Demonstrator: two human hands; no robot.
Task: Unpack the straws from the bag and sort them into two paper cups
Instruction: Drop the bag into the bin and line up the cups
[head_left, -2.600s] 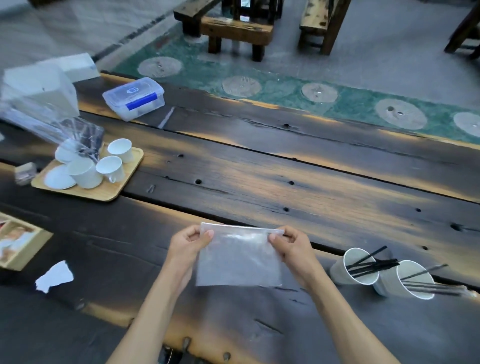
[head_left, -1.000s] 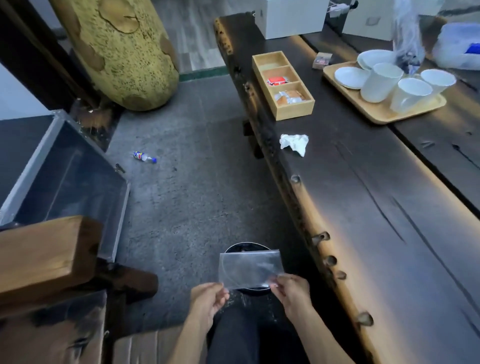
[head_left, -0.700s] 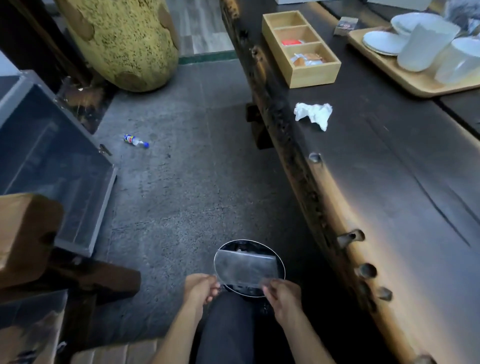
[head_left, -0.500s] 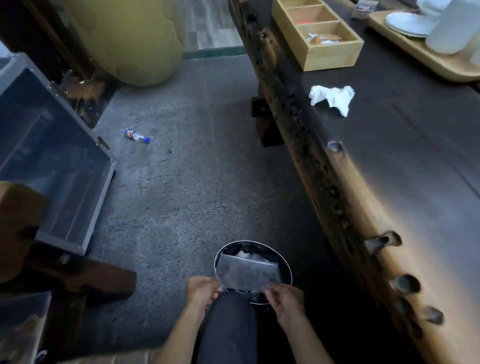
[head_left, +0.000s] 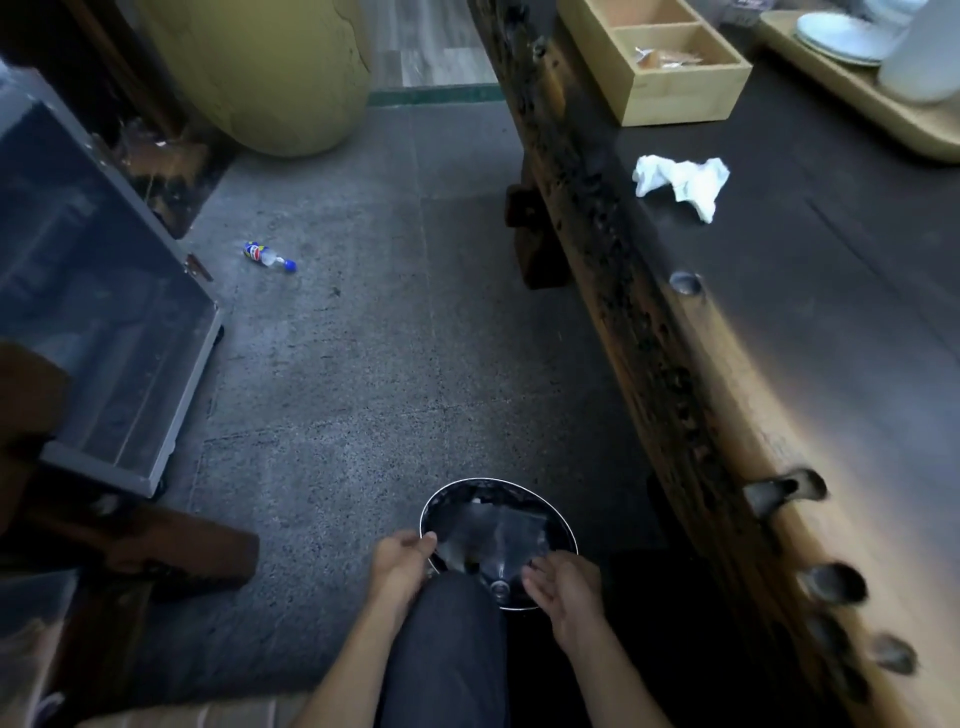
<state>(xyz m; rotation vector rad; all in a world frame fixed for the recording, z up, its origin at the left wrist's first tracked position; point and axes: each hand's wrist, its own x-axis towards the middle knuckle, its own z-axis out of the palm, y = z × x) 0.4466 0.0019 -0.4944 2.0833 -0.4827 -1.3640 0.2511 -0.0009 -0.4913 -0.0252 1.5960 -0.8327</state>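
The empty clear plastic bag (head_left: 493, 530) lies crumpled inside a round black bin (head_left: 563, 525) on the floor beside my knee. My left hand (head_left: 402, 564) is at the bin's left rim, its thumb and fingers pinched at the bag's left corner. At the bin's near right side, my right hand (head_left: 566, 587) has its fingers loosely spread just off the bag's right corner and holds nothing. The straws and the two paper cups are out of view.
The dark wooden table (head_left: 831, 322) runs along the right, carrying a crumpled white tissue (head_left: 680, 182), a wooden compartment box (head_left: 670, 88) and a tray (head_left: 883, 114) with white dishes. On the floor are a small bottle (head_left: 267, 255), a glass-fronted case (head_left: 104, 312) and a large yellow vessel (head_left: 270, 67).
I turned from the table to the floor bin and lowered the bag into it. The bag now sags inside the bin and my right hand has let go.
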